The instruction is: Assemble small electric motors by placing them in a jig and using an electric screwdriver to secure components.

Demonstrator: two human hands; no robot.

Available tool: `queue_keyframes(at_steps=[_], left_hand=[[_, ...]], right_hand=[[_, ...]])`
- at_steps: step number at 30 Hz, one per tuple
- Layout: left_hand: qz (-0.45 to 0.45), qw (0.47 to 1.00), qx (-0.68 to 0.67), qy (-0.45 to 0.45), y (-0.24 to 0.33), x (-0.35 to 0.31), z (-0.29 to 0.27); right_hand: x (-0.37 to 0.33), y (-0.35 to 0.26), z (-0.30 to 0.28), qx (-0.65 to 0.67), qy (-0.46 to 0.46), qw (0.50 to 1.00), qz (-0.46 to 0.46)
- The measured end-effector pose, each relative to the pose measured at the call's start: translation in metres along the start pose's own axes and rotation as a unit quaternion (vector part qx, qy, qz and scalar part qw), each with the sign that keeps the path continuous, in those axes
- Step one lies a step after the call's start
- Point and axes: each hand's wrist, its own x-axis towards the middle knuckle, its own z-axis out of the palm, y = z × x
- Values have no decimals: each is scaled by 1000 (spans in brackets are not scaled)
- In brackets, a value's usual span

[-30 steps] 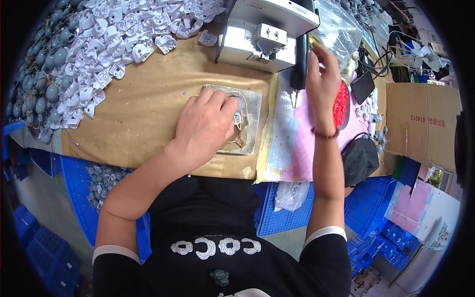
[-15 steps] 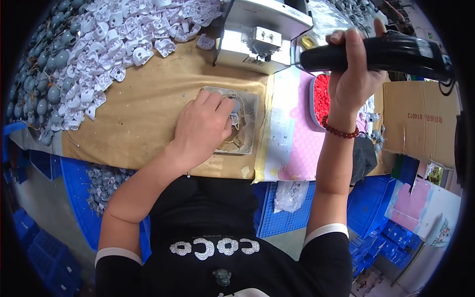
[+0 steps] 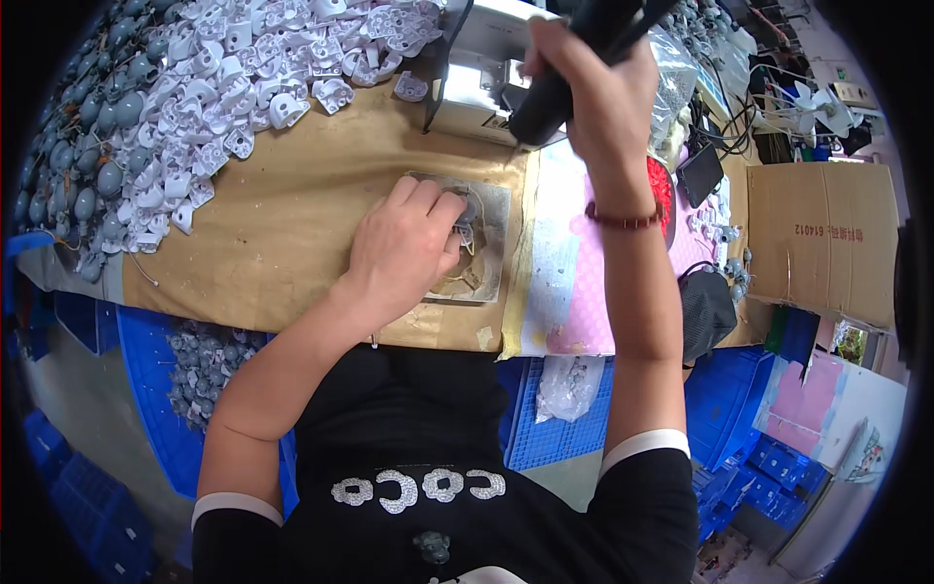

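Observation:
My left hand (image 3: 401, 248) rests on a clear flat fixture block (image 3: 493, 209), its fingers curled over a small grey rounded part (image 3: 469, 210). A white piece and a thin wire show beside the fingertips; the fingers hide most of the part. My right hand (image 3: 615, 107) is wrapped round a black electric screwdriver (image 3: 545, 109), which slants down to the left. The thin bit at its lower end hangs over the table, in front of the silver metal box (image 3: 465, 115) and short of the fixture block.
White plastic housings (image 3: 263, 83) are heaped at the back left, beside grey rounded parts (image 3: 97, 112). A container of small red pieces (image 3: 662, 190) stands partly behind my right forearm. On the right are a cardboard box (image 3: 822, 243) and a black pouch (image 3: 707, 311). Blue crates (image 3: 725, 404) stand below the table.
My right hand has swung left with the screwdriver, tipping it from nearly level to a steep downward slant. The left hand has barely moved and stays on the grey part.

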Motion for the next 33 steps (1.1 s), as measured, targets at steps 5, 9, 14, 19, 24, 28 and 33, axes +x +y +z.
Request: queue_keyframes(at_steps=[5, 9, 14, 19, 24, 28, 33], left_hand=[[19, 1000, -13, 12, -1, -1, 3], [7, 1000, 11, 23, 0, -1, 4], [6, 999, 5, 37, 1, -1, 6], [8, 1000, -12, 25, 0, 1, 1], [9, 999, -29, 23, -2, 2, 0], [2, 999, -31, 12, -1, 3, -2], [6, 999, -34, 11, -2, 3, -1]], right_hand=[[-61, -13, 27, 102, 36, 994, -26], [-80, -4, 34, 68, 3, 994, -81], [-86, 0, 32, 11, -21, 994, -111], [-92, 2, 34, -3, -33, 992, -124], [-102, 6, 36, 35, -51, 992, -106], [-107, 7, 36, 37, -34, 994, -99], [-111, 19, 36, 11, -1, 989, -146]])
